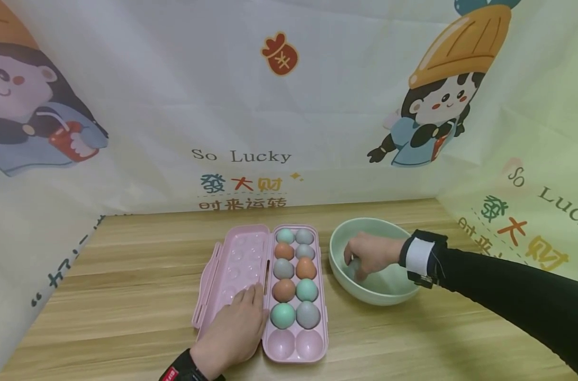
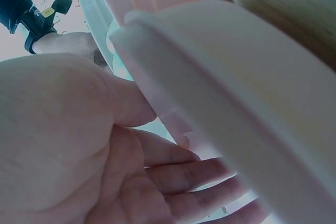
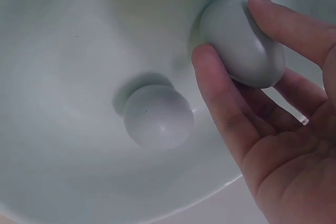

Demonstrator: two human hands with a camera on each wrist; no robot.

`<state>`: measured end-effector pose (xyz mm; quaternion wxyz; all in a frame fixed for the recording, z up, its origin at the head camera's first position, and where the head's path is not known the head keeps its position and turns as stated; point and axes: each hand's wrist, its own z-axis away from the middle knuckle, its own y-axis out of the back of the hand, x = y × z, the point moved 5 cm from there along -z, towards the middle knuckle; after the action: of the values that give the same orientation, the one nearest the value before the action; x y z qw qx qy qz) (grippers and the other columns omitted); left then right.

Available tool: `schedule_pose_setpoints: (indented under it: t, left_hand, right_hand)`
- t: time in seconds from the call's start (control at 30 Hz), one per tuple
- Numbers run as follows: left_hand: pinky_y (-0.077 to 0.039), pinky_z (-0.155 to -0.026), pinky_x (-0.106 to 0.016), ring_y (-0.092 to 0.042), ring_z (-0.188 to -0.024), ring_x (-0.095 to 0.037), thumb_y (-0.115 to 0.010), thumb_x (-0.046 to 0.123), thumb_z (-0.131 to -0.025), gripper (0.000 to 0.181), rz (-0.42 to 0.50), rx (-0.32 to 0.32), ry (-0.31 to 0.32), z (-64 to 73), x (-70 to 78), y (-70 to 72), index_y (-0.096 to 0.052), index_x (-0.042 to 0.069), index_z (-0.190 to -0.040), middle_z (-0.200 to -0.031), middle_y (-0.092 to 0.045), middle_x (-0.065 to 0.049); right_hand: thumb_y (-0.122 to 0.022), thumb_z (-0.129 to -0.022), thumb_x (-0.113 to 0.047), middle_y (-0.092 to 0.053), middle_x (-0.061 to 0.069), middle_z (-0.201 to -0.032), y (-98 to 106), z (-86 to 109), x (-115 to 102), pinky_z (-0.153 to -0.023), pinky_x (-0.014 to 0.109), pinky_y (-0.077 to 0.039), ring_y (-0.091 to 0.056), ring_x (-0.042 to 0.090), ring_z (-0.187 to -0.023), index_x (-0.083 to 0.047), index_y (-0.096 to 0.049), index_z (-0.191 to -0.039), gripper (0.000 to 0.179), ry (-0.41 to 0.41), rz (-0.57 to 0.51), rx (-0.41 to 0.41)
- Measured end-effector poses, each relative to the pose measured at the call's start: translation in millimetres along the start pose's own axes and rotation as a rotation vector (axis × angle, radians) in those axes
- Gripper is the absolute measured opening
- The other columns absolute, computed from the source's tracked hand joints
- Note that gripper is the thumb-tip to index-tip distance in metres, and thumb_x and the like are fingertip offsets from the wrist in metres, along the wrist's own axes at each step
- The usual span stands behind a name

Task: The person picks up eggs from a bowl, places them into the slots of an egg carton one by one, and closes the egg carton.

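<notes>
A pink plastic egg carton (image 1: 295, 349) lies unfolded on the table, its lid (image 1: 236, 264) laid back to the left. Several green, grey and orange-brown eggs (image 1: 284, 290) fill its cups, except the two nearest ones. My left hand (image 1: 238, 325) rests flat on the lid, fingers straight, beside the hinge; the left wrist view shows its palm close to the pink plastic (image 2: 210, 103). Inside a pale green bowl (image 1: 389, 293), my right hand (image 1: 372, 254) holds a grey egg (image 3: 244, 43) between thumb and fingers. A second pale egg (image 3: 159, 118) lies in the bowl below it.
The bowl stands just right of the carton on a wood-grain table (image 1: 127, 280). A white printed cloth (image 1: 174, 106) hangs behind the table and along both sides.
</notes>
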<state>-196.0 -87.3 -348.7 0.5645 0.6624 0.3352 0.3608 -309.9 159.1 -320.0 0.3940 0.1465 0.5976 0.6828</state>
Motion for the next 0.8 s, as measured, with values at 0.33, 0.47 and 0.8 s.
schedule_pose_setpoints:
  t: [0.33,0.47,0.8]
  left_hand:
    - [-0.047,-0.079,-0.05,-0.048,-0.117,-0.038,-0.048,0.021,-0.098,0.05,-0.003,0.001,0.002,0.6,0.5,1.1,-0.042,-0.016,-0.132,-0.129,-0.047,-0.029]
    - [-0.047,-0.079,-0.051,-0.048,-0.117,-0.038,-0.048,0.021,-0.098,0.05,0.005,-0.001,0.007,0.7,0.1,1.5,-0.042,-0.015,-0.132,-0.129,-0.047,-0.028]
    - [-0.048,-0.078,-0.051,-0.048,-0.116,-0.039,-0.049,0.021,-0.097,0.05,0.001,0.006,0.006,0.5,0.4,0.2,-0.042,-0.016,-0.131,-0.129,-0.047,-0.028]
  right_hand:
    - [-0.083,-0.065,-0.012,-0.065,-0.003,-0.085,-0.6,1.3,1.7,-0.069,0.024,-0.046,-0.058,0.011,-0.078,-0.004,-0.07,-0.094,0.032,-0.019,-0.001,-0.01]
    - [-0.082,-0.065,-0.011,-0.065,-0.003,-0.085,0.2,2.9,0.6,-0.071,0.024,-0.046,-0.058,0.012,-0.079,-0.004,-0.07,-0.094,0.032,-0.014,0.009,-0.006]
    - [-0.082,-0.067,-0.01,-0.067,0.001,-0.091,0.1,7.5,0.2,-0.075,0.026,-0.047,-0.06,0.015,-0.085,-0.002,-0.07,-0.097,0.033,-0.022,0.046,-0.017]
